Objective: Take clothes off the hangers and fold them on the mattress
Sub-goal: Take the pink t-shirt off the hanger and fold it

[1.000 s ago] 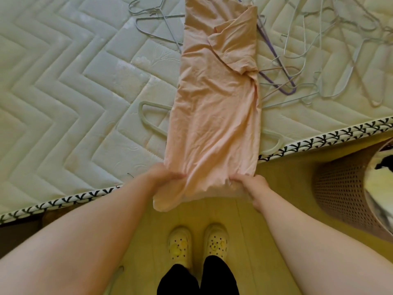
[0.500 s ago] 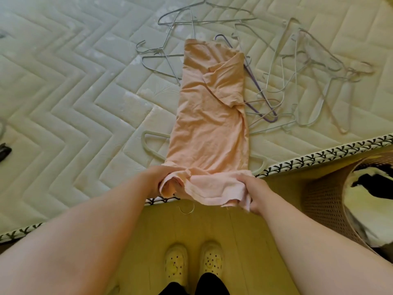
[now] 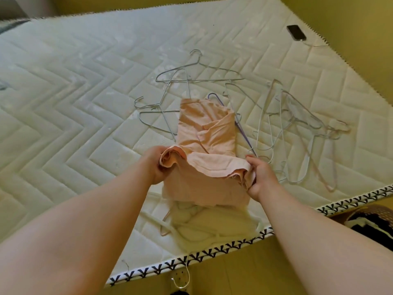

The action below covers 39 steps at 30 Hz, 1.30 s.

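A peach garment (image 3: 209, 133) lies lengthwise on the white quilted mattress (image 3: 74, 103), its sides folded in. My left hand (image 3: 154, 165) grips the lower hem at its left corner and my right hand (image 3: 260, 177) grips the right corner. The hem is lifted and carried over the middle of the garment, so the lower half doubles upward. A cream garment (image 3: 208, 222) on a pale hanger (image 3: 165, 226) lies underneath near the mattress edge. Several bare wire hangers (image 3: 197, 75) are scattered beyond and to the right.
A black phone (image 3: 296, 32) with a cable lies at the mattress's far right corner. A woven laundry basket (image 3: 365, 218) with clothes stands on the floor at the right. The patterned mattress edge (image 3: 191, 257) runs in front of me; yellow floor lies below.
Both hands lifted the garment's hem from the mattress edge and carried it away from me over the middle. The view tilted up, showing more mattress and a cream garment underneath.
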Tool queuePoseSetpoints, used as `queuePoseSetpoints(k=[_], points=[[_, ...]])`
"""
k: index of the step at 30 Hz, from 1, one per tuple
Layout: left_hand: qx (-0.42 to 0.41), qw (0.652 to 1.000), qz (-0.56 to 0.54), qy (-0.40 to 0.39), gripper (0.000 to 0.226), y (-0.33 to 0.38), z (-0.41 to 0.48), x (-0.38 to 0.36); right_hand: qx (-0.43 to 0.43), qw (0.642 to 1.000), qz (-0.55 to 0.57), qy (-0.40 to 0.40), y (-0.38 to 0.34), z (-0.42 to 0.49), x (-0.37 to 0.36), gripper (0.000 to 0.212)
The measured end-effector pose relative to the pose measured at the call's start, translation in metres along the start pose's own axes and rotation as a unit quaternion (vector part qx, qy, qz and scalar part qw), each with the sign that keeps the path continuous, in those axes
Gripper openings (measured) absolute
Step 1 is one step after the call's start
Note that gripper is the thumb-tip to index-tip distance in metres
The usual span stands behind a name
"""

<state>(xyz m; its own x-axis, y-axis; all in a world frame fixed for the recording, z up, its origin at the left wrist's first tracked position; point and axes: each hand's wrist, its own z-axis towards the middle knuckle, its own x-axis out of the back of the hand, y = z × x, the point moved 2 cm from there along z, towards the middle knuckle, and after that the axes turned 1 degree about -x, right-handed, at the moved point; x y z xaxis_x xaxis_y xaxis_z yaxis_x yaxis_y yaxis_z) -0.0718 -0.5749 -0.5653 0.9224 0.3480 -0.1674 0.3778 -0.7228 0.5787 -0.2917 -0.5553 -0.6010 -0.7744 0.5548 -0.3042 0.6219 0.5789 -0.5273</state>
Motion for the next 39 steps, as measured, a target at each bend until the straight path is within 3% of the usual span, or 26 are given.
queuePoseSetpoints(k=[2, 7, 14, 17, 19, 22, 24, 26, 28, 31, 34, 36, 39], points=[[0.025, 0.997, -0.066, 0.015, 0.023, 0.013, 0.018, -0.003, 0.000, 0.999, 0.034, 0.001, -0.014, 0.013, -0.014, 0.017], [0.021, 0.995, -0.094, 0.023, 0.022, 0.054, 0.066, -0.029, 0.000, 0.998, 0.068, 0.004, -0.050, 0.059, -0.047, 0.025], [0.014, 0.989, -0.142, 0.038, 0.022, 0.105, 0.133, -0.073, 0.000, 1.000, 0.025, 0.007, -0.100, 0.135, -0.081, 0.015], [-0.005, 0.979, -0.201, 0.007, 0.036, 0.117, 0.169, -0.088, 0.013, 1.000, 0.012, 0.007, -0.113, 0.168, -0.091, 0.027], [0.008, 0.991, -0.128, 0.023, 0.059, 0.112, 0.191, -0.092, 0.020, 0.999, -0.043, 0.022, -0.113, 0.192, -0.095, 0.058], [-0.028, 0.986, 0.111, 0.122, 0.064, 0.093, 0.215, -0.086, 0.052, 0.978, -0.175, 0.101, -0.107, 0.214, -0.095, 0.078], [-0.056, 0.948, 0.275, 0.150, 0.067, 0.082, 0.228, -0.083, 0.064, 0.940, -0.290, 0.166, -0.101, 0.227, -0.089, 0.075], [-0.074, 0.919, 0.357, 0.147, 0.068, 0.074, 0.237, -0.082, 0.054, 0.887, -0.405, 0.215, -0.096, 0.237, -0.082, 0.069], [-0.070, 0.907, 0.376, 0.175, 0.072, 0.072, 0.246, -0.083, 0.038, 0.871, -0.440, 0.216, -0.094, 0.246, -0.079, 0.073], [-0.052, 0.888, 0.392, 0.234, 0.077, 0.077, 0.259, -0.081, 0.048, 0.879, -0.422, 0.218, -0.097, 0.260, -0.081, 0.080], [-0.075, 0.904, 0.362, 0.216, 0.074, 0.081, 0.275, -0.083, 0.074, 0.874, -0.437, 0.200, -0.104, 0.272, -0.089, 0.083], [-0.088, 0.916, 0.315, 0.231, 0.063, 0.086, 0.280, -0.083, 0.075, 0.875, -0.450, 0.165, -0.107, 0.280, -0.095, 0.069], [-0.112, 0.897, 0.348, 0.249, 0.040, 0.092, 0.284, -0.082, 0.085, 0.865, -0.465, 0.165, -0.109, 0.289, -0.095, 0.037]])
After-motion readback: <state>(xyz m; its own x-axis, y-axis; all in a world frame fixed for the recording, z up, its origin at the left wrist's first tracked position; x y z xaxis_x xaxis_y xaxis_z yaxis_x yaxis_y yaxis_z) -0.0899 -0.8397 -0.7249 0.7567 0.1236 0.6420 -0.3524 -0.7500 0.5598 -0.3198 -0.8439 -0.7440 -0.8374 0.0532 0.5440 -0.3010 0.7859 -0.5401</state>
